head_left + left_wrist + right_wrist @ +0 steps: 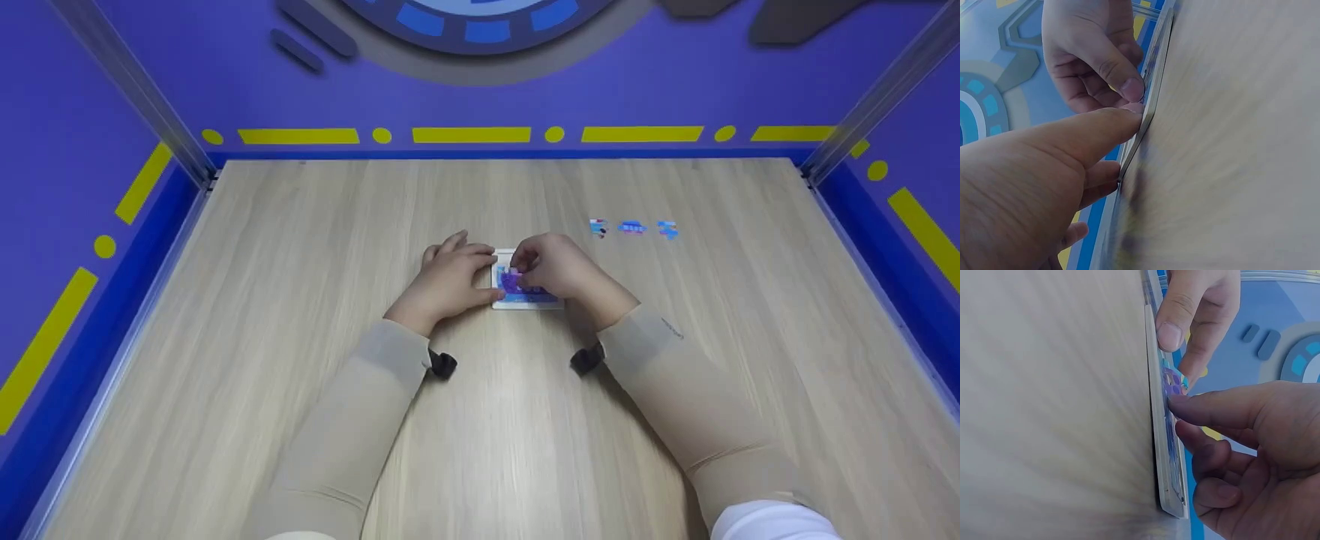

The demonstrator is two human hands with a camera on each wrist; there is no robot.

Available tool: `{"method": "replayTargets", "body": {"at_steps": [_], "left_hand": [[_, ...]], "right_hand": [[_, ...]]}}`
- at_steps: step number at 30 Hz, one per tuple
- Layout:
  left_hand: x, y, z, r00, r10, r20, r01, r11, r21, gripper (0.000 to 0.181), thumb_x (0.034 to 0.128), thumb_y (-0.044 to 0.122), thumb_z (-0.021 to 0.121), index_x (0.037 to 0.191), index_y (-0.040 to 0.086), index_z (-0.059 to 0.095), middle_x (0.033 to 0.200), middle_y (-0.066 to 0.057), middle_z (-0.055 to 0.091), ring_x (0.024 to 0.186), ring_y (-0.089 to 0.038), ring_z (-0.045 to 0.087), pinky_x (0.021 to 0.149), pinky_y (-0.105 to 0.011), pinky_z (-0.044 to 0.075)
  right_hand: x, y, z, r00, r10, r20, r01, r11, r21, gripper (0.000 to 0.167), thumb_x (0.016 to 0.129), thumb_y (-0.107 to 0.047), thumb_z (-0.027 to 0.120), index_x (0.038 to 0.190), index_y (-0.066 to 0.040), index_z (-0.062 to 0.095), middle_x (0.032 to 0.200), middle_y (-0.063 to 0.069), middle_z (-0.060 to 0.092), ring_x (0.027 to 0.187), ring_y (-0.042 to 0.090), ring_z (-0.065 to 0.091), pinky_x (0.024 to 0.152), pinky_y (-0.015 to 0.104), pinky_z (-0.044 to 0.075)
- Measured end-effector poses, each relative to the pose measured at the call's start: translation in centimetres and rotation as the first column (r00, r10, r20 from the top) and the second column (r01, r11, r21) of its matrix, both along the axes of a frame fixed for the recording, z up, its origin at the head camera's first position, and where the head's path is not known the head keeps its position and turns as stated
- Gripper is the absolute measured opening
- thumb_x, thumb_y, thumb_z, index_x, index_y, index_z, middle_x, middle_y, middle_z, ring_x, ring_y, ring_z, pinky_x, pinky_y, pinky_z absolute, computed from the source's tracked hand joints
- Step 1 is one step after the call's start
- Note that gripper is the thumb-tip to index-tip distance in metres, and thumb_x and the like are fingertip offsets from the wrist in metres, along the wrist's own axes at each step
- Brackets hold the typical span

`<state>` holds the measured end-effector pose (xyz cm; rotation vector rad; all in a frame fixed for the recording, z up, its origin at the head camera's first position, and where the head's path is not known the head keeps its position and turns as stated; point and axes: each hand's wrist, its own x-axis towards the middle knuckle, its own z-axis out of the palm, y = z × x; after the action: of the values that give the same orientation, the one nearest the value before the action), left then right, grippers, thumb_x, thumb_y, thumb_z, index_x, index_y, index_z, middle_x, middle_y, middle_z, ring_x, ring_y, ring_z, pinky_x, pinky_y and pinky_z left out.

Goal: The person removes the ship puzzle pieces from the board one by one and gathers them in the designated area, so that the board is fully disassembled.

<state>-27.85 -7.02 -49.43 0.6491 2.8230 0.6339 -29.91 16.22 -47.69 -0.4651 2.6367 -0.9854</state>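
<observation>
R hand (556, 264) pinches purple pc (1173, 381); L hand (448, 279), thumb spread, touches board (526, 306).

The big light-brown table (225, 375) looks like wood, with long streaky lines, and its flat, smooth top shines a little where light falls. The thin square puzzle tray with a white rim (529, 306) has a smooth, dull edge; it could be wood or thick card, I can't tell. The small purple spotted puzzle piece (1172, 382) and the three little blue puzzle pieces (632, 227) have smooth tops with printed colours. The long beige sleeves (337, 420) look like thin, dull cloth with a few wrinkles. The white sleeve end (772, 521) looks like soft cloth. The black wrist pieces (444, 365) look like hard plastic. The silver corner post (124, 82) looks like smooth metal, and the purple-blue wall (450, 105) looks flat and smooth.
</observation>
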Motion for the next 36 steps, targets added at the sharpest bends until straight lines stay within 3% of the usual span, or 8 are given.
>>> {"method": "replayTargets", "body": {"at_steps": [13, 22, 36], "left_hand": [[0.0, 0.0, -0.1, 1.000, -0.002, 0.001, 0.002, 1.000, -0.006, 0.072, 0.1047, 0.056, 0.077, 0.163, 0.016, 0.062, 0.175, 0.002, 0.054, 0.178, -0.036, 0.020, 0.139, -0.068, 0.018], [0.0, 0.0, 0.0, 1.000, 0.000, -0.005, 0.000, 1.000, -0.022, 0.073, 0.1045, 0.057, 0.077, 0.163, 0.016, 0.063, 0.176, 0.003, 0.053, 0.178, -0.036, 0.020, 0.139, -0.068, 0.019], [0.1, 0.1, 0.0, 1.000, 0.003, -0.002, -0.003, 1.000, -0.013, 0.073, 0.1041, 0.056, 0.078, 0.163, 0.016, 0.063, 0.176, 0.002, 0.053, 0.178, -0.037, 0.020, 0.140, -0.066, 0.019]], "right_hand": [[-0.3, 0.3, -0.2, 1.000, -0.001, -0.005, 0.001, 1.000, -0.030, 0.015, 0.097, -0.003, 0.084, 0.113, -0.005, 0.086, 0.103, 0.009, 0.079, 0.096, 0.021, 0.067, 0.086, 0.035, 0.056], [-0.7, 0.9, 0.0, 0.999, -0.001, 0.035, 0.003, 0.998, -0.055, 0.021, 0.100, -0.008, 0.082, 0.120, -0.007, 0.087, 0.108, 0.009, 0.080, 0.095, 0.020, 0.066, 0.083, 0.032, 0.055], [-0.7, 3.6, 3.1, 0.998, -0.057, 0.018, 0.058, 0.998, -0.033, 0.026, 0.103, -0.011, 0.077, 0.127, -0.011, 0.086, 0.123, 0.013, 0.080, 0.104, 0.027, 0.066, 0.086, 0.034, 0.056]]}}
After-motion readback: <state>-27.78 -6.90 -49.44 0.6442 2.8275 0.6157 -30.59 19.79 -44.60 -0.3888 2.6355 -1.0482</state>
